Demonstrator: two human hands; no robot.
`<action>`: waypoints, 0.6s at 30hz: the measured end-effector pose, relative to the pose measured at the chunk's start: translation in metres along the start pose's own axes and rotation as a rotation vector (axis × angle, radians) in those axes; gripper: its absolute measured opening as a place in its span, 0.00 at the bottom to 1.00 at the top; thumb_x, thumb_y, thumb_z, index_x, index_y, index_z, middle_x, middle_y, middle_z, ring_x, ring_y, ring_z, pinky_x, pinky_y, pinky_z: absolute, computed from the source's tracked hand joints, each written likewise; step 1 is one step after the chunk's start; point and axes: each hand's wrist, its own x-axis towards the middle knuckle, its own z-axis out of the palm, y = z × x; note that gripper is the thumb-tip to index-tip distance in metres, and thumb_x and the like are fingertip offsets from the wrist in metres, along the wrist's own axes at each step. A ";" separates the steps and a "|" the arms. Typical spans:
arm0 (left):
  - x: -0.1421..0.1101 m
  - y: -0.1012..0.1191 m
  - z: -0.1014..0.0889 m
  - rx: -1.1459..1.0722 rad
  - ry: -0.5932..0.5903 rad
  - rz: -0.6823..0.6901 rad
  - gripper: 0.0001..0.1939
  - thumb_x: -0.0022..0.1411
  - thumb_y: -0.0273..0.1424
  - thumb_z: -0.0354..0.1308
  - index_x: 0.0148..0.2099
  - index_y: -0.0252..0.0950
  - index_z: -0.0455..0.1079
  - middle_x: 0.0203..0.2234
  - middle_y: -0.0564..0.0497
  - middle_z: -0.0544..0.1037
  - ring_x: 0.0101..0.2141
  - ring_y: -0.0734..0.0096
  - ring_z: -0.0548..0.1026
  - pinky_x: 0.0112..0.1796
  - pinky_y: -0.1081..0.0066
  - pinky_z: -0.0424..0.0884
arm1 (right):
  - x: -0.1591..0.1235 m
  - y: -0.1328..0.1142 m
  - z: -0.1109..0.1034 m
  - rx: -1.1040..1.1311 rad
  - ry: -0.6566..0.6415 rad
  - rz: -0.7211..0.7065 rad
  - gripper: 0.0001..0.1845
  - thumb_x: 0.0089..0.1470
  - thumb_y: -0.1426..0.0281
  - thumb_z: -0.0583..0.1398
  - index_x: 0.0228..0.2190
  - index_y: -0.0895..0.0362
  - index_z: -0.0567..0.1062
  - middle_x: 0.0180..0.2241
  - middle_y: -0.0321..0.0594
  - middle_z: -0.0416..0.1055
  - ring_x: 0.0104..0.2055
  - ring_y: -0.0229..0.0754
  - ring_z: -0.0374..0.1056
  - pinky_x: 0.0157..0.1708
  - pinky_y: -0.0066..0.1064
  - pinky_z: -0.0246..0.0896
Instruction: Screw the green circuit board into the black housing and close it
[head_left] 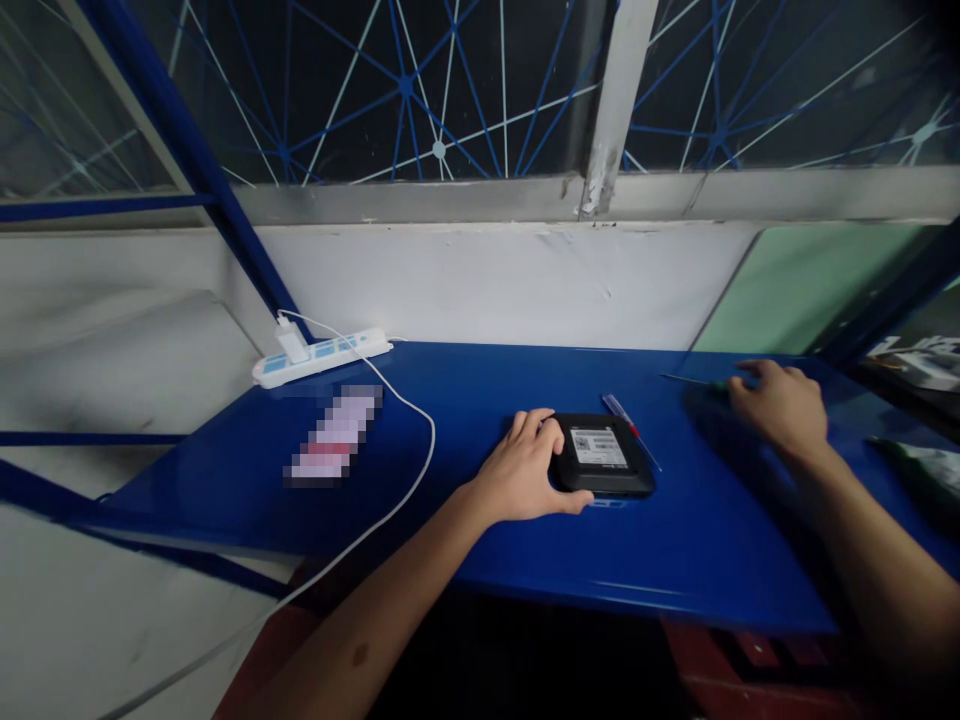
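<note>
A small black box-shaped device with a white label on top lies flat near the middle of the blue shelf. My left hand grips its left side, thumb along the front edge. A screwdriver with a clear red-tipped handle lies just behind and to the right of the device. My right hand rests palm down at the far right of the shelf, its fingertips touching a thin green-handled tool that points left.
A white and blue power strip with a white charger plugged in sits at the back left; its white cable loops across the shelf and off the front edge. A blurred flat object lies left of centre. A wall and window stand behind.
</note>
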 end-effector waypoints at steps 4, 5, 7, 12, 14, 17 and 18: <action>-0.001 -0.001 0.000 0.002 -0.001 0.000 0.30 0.49 0.47 0.69 0.39 0.42 0.51 0.58 0.41 0.62 0.58 0.43 0.60 0.48 0.45 0.70 | 0.008 0.024 0.009 -0.059 -0.056 0.117 0.31 0.60 0.58 0.51 0.58 0.65 0.69 0.51 0.72 0.68 0.55 0.67 0.66 0.46 0.48 0.60; -0.001 -0.001 0.000 0.003 0.001 0.001 0.30 0.50 0.47 0.70 0.39 0.42 0.52 0.58 0.41 0.62 0.58 0.43 0.60 0.49 0.44 0.70 | 0.009 0.027 0.011 -0.067 -0.075 0.127 0.32 0.59 0.58 0.52 0.58 0.64 0.68 0.52 0.72 0.68 0.54 0.67 0.66 0.46 0.49 0.61; -0.001 -0.001 0.000 0.001 0.006 0.005 0.29 0.50 0.47 0.69 0.39 0.42 0.52 0.58 0.40 0.62 0.59 0.43 0.59 0.50 0.44 0.69 | 0.011 0.031 0.016 -0.076 -0.113 0.124 0.31 0.59 0.59 0.52 0.59 0.62 0.68 0.52 0.70 0.68 0.54 0.68 0.67 0.45 0.49 0.62; -0.001 -0.002 0.000 -0.007 0.008 0.004 0.29 0.51 0.49 0.69 0.39 0.42 0.53 0.59 0.40 0.62 0.60 0.44 0.58 0.51 0.45 0.69 | 0.013 0.035 0.022 -0.069 -0.148 0.083 0.28 0.59 0.63 0.51 0.58 0.59 0.69 0.53 0.68 0.68 0.55 0.69 0.67 0.47 0.52 0.63; -0.001 -0.002 -0.001 -0.008 0.010 0.001 0.29 0.50 0.49 0.69 0.39 0.42 0.53 0.59 0.40 0.63 0.61 0.43 0.58 0.51 0.45 0.69 | 0.013 0.037 0.023 -0.044 -0.147 0.072 0.27 0.57 0.64 0.54 0.57 0.59 0.70 0.52 0.68 0.67 0.54 0.70 0.68 0.46 0.53 0.64; -0.002 -0.002 0.000 -0.004 0.025 0.003 0.29 0.50 0.48 0.70 0.39 0.42 0.53 0.59 0.41 0.63 0.60 0.44 0.60 0.52 0.45 0.68 | 0.013 0.036 0.022 0.036 -0.118 0.059 0.25 0.54 0.65 0.57 0.53 0.58 0.73 0.50 0.66 0.69 0.52 0.69 0.69 0.46 0.56 0.64; -0.002 -0.002 0.000 -0.002 0.030 0.004 0.29 0.50 0.48 0.70 0.39 0.42 0.53 0.59 0.41 0.64 0.60 0.44 0.60 0.52 0.45 0.68 | 0.013 0.035 0.021 0.077 -0.096 0.049 0.24 0.53 0.65 0.58 0.51 0.58 0.73 0.49 0.64 0.69 0.52 0.69 0.69 0.47 0.57 0.64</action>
